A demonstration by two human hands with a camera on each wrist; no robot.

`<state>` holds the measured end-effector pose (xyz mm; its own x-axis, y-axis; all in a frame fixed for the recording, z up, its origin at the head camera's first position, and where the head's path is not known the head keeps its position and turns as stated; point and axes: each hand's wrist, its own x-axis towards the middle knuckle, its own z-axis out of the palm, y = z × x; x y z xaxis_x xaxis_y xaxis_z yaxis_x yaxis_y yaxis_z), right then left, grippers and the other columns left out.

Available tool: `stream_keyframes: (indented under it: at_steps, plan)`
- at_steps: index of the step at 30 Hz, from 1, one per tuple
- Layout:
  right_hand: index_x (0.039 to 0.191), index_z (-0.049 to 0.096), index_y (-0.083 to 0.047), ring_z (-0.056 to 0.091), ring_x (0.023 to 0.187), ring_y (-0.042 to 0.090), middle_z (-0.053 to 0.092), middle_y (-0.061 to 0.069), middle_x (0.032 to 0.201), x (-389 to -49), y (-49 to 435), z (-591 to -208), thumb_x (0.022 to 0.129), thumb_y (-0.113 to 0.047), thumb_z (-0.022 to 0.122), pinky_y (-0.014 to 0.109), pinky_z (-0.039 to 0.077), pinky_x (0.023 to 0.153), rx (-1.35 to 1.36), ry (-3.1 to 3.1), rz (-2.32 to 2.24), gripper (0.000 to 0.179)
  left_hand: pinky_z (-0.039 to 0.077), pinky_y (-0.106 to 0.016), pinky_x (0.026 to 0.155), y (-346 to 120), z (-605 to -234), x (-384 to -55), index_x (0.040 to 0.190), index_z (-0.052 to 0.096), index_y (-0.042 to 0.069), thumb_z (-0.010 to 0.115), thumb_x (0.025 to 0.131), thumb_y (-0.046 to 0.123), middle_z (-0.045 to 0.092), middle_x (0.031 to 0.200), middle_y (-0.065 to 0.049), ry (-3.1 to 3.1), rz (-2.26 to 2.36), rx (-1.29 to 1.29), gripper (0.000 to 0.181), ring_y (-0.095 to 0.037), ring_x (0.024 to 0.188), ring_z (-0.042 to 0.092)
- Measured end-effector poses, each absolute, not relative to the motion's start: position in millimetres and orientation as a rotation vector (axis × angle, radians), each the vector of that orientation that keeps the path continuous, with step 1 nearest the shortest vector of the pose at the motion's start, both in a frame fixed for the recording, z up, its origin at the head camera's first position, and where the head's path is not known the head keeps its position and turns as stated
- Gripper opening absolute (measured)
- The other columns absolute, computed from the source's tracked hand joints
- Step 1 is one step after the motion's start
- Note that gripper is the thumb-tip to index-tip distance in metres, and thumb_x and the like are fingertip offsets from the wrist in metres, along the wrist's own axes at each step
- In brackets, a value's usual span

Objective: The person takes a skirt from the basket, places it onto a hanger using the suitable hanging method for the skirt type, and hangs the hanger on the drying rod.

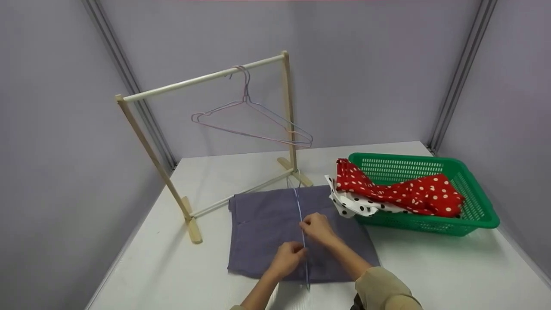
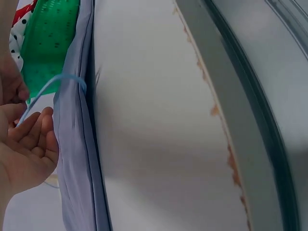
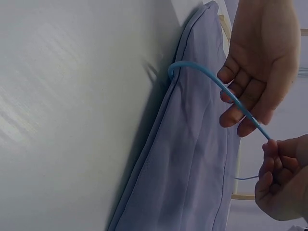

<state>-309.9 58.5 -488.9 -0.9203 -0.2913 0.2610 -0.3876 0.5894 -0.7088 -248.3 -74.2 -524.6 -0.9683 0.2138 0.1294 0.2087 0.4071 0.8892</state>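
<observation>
A folded purple-grey cloth (image 1: 267, 228) lies flat on the table. Across it runs a blue wire hanger (image 1: 300, 211), seen nearly edge-on from above; its rounded near end curves over the cloth's front edge. My left hand (image 1: 287, 259) has its fingers around the wire toward that near end, thumb side against it. Farther up the same wire, my right hand (image 1: 317, 228) pinches it between thumb and fingertips. In the right wrist view, the wire (image 3: 211, 77) arches above the cloth and passes along the left fingers into the right hand's pinch.
A wooden rack (image 1: 202, 79) stands behind and left, with pink and blue-grey wire hangers (image 1: 254, 135) on its bar. At the right is a green plastic basket (image 1: 478, 198) with a red dotted cloth (image 1: 430, 196) and a white dotted cloth (image 1: 351, 204) spilling over its side.
</observation>
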Motion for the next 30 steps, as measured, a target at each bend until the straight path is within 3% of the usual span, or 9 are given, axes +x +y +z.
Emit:
stream_keyframes:
  at_steps: [4, 11, 16, 19, 21, 25, 30]
  plan:
    - [0.055, 0.054, -0.006, 0.040, 0.045, 0.006, 0.049, -0.005, 0.050, -309.7, 60.3, -489.6, 0.083, -0.005, 0.061, 0.023, 0.032, 0.044, 0.575, -2.708, 1.258, 0.028, 0.038, -0.021, 0.047, -63.1, -529.4, -249.8, 0.074, 0.061, -0.003, 0.054, 0.088, 0.007, 0.052, 0.058, 0.004, 2.603, 1.768, 0.312, 0.019, -0.005, 0.050, 0.046]
    - [0.069, 0.063, -0.008, 0.045, 0.051, 0.007, 0.054, -0.005, 0.059, -300.6, 67.2, -483.6, 0.084, -0.007, 0.058, 0.026, 0.040, 0.050, 0.681, -2.536, 1.011, 0.016, 0.037, -0.022, 0.046, -48.9, -535.0, -249.7, 0.072, 0.052, 0.004, 0.051, 0.091, 0.005, 0.046, 0.057, 0.005, 2.726, 1.888, 0.123, 0.019, -0.005, 0.049, 0.043]
    - [0.076, 0.067, -0.006, 0.057, 0.059, 0.016, 0.063, 0.003, 0.068, -296.4, 83.3, -465.2, 0.081, -0.004, 0.063, 0.032, 0.048, 0.054, 0.783, -2.126, 0.715, 0.007, 0.031, -0.023, 0.047, -43.6, -536.4, -252.7, 0.069, 0.044, 0.011, 0.050, 0.091, 0.006, 0.035, 0.060, 0.008, 2.959, 1.779, -0.020, 0.024, -0.006, 0.051, 0.033]
    - [0.081, 0.067, -0.004, 0.058, 0.069, 0.022, 0.063, 0.007, 0.075, -298.9, 100.3, -450.9, 0.078, -0.003, 0.063, 0.035, 0.048, 0.063, 0.750, -2.005, 0.634, 0.005, 0.030, -0.024, 0.046, -41.7, -537.9, -254.2, 0.070, 0.046, 0.011, 0.052, 0.092, 0.009, 0.036, 0.059, 0.008, 3.102, 1.666, -0.088, 0.023, -0.006, 0.051, 0.033]
    - [0.087, 0.066, -0.002, 0.056, 0.078, 0.025, 0.062, 0.010, 0.082, -302.5, 113.8, -443.9, 0.076, -0.004, 0.066, 0.038, 0.046, 0.070, 0.695, -2.004, 0.626, 0.011, 0.030, -0.025, 0.045, -41.0, -538.9, -254.8, 0.070, 0.047, 0.011, 0.053, 0.092, 0.011, 0.036, 0.058, 0.009, 3.173, 1.593, -0.125, 0.023, -0.006, 0.050, 0.032]
    - [0.107, 0.061, 0.000, 0.049, 0.099, 0.034, 0.055, 0.018, 0.104, -310.6, 144.3, -436.5, 0.071, -0.013, 0.076, 0.048, 0.040, 0.083, 0.583, -2.161, 0.602, 0.041, 0.029, -0.027, 0.043, -40.0, -539.1, -256.2, 0.070, 0.047, 0.010, 0.052, 0.093, 0.013, 0.035, 0.056, 0.007, 3.262, 1.491, -0.182, 0.023, -0.007, 0.049, 0.031]
    - [0.122, 0.053, -0.004, 0.042, 0.110, 0.039, 0.047, 0.021, 0.117, -315.9, 176.8, -443.1, 0.070, -0.035, 0.078, 0.055, 0.034, 0.087, 0.482, -2.469, 0.502, 0.066, 0.035, -0.034, 0.043, -39.2, -538.5, -258.4, 0.072, 0.050, 0.008, 0.053, 0.092, 0.010, 0.048, 0.055, 0.000, 3.321, 1.450, -0.263, 0.020, -0.015, 0.047, 0.043]
